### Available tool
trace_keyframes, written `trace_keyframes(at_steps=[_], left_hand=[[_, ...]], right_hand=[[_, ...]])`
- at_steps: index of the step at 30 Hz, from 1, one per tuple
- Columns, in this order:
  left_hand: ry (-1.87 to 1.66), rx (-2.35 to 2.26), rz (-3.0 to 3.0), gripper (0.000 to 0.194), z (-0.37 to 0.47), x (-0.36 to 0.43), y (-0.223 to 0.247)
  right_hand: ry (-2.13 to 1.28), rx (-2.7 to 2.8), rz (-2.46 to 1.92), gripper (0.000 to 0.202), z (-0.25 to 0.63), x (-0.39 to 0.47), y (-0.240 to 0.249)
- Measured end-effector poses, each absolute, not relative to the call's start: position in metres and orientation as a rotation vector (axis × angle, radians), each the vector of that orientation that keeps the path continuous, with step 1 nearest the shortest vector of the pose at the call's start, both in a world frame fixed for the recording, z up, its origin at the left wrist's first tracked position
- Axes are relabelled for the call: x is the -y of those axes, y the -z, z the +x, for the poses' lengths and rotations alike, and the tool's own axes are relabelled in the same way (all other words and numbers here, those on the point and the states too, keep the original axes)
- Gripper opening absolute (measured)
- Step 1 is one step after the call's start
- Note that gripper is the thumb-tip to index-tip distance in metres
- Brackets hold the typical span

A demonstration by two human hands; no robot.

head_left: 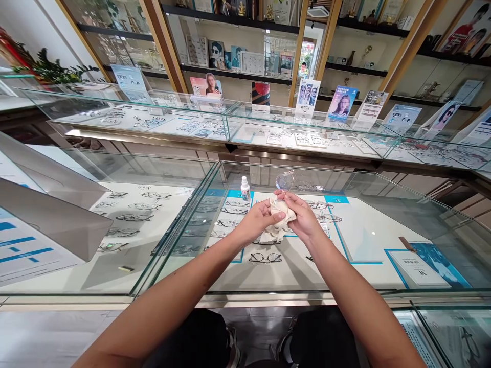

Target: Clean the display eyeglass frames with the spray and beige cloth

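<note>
A cream cloth point(274, 231) hangs bunched between my two hands above the glass case. My left hand point(262, 217) has its fingers closed on the cloth's left side. My right hand point(298, 212) is closed at the right side, pinching a pair of round, thin-framed glasses point(285, 181) together with the cloth. One round lens of the glasses stands up above my fingers; the other part is hidden by the cloth and fingers. A small white bottle point(245, 189) stands upright on the glass, a little beyond and left of my hands.
Rows of glasses point(265, 257) lie inside the glass case point(276, 294) under my hands. White folded display boards point(46, 220) stand at the left. Behind is another glass case point(268, 148) with several upright cards, and shelves point(233, 74) beyond it.
</note>
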State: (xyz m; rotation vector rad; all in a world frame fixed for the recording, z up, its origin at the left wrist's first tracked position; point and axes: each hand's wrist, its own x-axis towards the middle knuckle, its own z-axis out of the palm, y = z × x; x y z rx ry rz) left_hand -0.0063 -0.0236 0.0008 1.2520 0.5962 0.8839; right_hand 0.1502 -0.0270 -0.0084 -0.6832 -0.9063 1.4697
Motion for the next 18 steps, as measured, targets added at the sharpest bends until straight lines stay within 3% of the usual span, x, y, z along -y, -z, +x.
trace_keyframes(at_steps=[14,18], left_hand=[[-1.064,-0.673,1.441,0.045,-0.005,0.022,0.001],[-0.962,-0.639,1.508,0.049,-0.015,0.014,0.000]], right_hand=[[-1.504,1.035,-0.660,0.024,0.146,0.036,-0.002],[-1.471,1.008,-0.709,0.026,0.149,0.033,-0.001]])
